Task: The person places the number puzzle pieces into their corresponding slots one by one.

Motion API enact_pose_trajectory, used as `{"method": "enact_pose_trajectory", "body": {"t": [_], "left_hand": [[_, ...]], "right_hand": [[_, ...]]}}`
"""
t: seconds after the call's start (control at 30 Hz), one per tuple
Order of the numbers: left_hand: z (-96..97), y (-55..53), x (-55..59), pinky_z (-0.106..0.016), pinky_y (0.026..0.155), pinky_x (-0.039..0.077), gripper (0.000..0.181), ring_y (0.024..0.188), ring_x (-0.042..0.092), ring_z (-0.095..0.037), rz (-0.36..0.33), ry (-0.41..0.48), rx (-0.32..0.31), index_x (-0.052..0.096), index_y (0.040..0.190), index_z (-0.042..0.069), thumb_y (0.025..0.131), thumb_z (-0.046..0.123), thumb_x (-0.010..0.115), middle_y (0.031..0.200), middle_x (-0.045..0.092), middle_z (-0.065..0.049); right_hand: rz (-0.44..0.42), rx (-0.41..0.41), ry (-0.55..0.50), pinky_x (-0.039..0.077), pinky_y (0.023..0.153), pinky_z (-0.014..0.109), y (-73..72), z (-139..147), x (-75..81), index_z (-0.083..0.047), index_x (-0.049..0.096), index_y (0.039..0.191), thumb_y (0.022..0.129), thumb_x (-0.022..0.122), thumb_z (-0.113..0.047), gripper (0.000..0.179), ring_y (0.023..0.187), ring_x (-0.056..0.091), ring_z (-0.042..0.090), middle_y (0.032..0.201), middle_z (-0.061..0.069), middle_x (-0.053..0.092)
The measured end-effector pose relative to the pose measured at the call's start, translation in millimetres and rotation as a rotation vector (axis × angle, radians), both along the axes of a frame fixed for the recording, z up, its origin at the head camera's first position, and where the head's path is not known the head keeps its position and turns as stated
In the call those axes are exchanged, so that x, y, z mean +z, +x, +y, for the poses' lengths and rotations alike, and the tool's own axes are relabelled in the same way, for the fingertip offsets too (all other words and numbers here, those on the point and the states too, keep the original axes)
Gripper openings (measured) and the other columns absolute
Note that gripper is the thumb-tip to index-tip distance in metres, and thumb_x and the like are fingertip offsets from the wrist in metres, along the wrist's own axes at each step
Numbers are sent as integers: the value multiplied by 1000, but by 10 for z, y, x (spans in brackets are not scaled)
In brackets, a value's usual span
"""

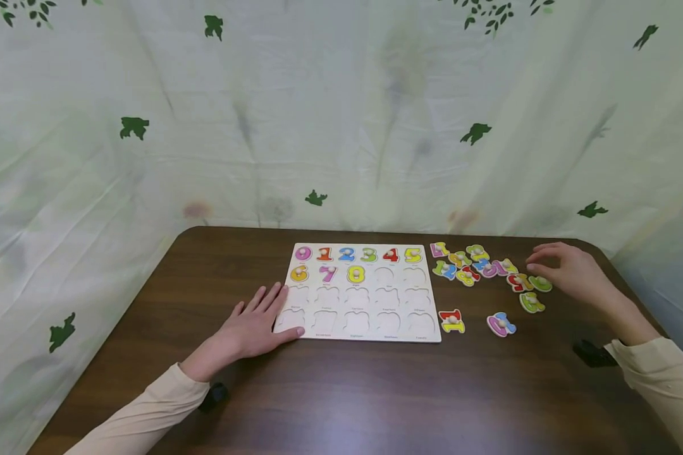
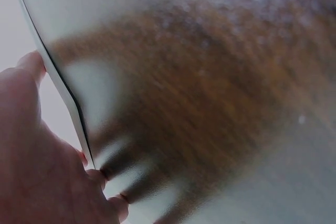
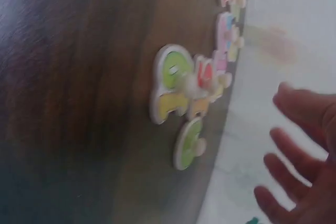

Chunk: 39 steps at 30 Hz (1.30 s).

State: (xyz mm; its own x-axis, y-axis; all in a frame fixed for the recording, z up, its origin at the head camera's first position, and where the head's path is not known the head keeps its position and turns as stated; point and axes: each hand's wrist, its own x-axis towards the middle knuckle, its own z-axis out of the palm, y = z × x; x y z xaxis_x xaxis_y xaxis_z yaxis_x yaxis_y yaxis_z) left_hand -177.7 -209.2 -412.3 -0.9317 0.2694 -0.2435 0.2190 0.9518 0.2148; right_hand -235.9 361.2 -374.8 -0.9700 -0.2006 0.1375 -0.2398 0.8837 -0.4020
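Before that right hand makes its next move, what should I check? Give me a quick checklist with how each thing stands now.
1. Board steadied: ok, the left hand rests on its left edge.
2. Right hand free: ok, it holds nothing.
3. Pieces 0 through 8 in place: ok.
4. Slot right of the 8 unfilled: ok.
5. Round green piece in grip: not ok, the right wrist view shows the fingers apart from it.
6. Which number that piece bears: cannot tell, it is too small and blurred.
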Motion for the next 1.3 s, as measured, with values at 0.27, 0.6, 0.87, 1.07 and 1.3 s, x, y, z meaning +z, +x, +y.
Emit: {"method": "enact_pose_trajectory", "body": {"t": [0.27, 0.6, 0.87, 1.07, 1.3], "left_hand": [[3, 1, 2, -69, 108, 14, 101, 147, 11, -39, 1, -1, 1, 16, 158, 9, 88, 74, 46, 163, 13, -15], [8, 12, 14, -68, 109, 14, 100, 147, 11, -39, -1, 4, 4, 17, 158, 8, 88, 72, 48, 163, 13, -15], [5, 22, 6, -69, 109, 13, 100, 147, 11, -40, 5, 14, 4, 17, 158, 8, 88, 73, 48, 163, 13, -15], [-3, 24, 3, -68, 109, 13, 100, 147, 11, -39, 5, 15, 7, 16, 158, 8, 88, 73, 47, 163, 13, -15], [2, 21, -15, -67, 110, 12, 102, 148, 9, -38, 2, 17, 11, 16, 158, 9, 87, 75, 47, 163, 11, -14]], "right_hand": [[20, -120, 48, 37, 84, 65, 14, 201, -212, 5, 72, 94, 88, 73, -14, 21, 105, 49, 52, 111, 36, 59], [-36, -195, 80, 41, 76, 62, -18, 278, -384, 3, 73, 93, 87, 74, -20, 24, 100, 52, 51, 110, 36, 59], [41, -144, 73, 36, 83, 67, -48, 235, -382, 8, 71, 94, 87, 72, -9, 18, 105, 47, 55, 112, 38, 56], [124, -24, 17, 28, 90, 68, -84, 117, -308, 9, 70, 97, 87, 70, -4, 16, 110, 42, 58, 116, 39, 53], [78, 29, -36, 26, 95, 70, -124, -182, -236, 7, 70, 102, 87, 71, -1, 17, 118, 37, 58, 126, 37, 49]]}}
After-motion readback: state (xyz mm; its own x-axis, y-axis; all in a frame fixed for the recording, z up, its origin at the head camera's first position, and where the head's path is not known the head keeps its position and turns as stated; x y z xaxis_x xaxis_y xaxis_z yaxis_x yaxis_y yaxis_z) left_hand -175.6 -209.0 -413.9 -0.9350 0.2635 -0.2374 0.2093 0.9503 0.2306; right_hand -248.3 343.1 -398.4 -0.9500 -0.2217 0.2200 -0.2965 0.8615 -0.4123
